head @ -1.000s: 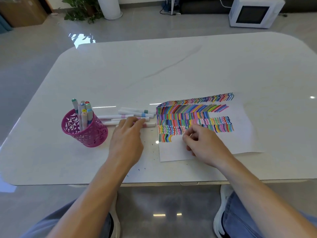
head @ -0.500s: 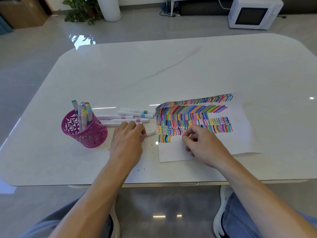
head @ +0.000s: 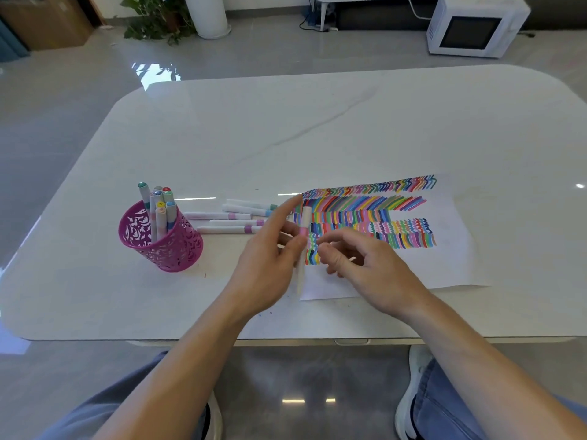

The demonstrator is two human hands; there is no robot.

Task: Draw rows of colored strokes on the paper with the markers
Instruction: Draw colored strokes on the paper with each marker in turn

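A white sheet of paper lies on the table, its upper part filled with rows of colored strokes. My left hand holds a white marker with a pink band roughly upright over the paper's left edge. My right hand hovers just right of that marker above the paper, fingers loosely curled and holding nothing. Several white markers lie on the table left of the paper. A pink cutout pen cup holds several more markers.
The white marble-look table has rounded corners, and its near edge runs just above my knees. On the floor beyond it stand a white microwave, a potted plant and a cardboard box.
My left hand picked the pink-banded marker off the table and carried it right and up to the paper's left edge. My right hand lifted off the paper and opened slightly.
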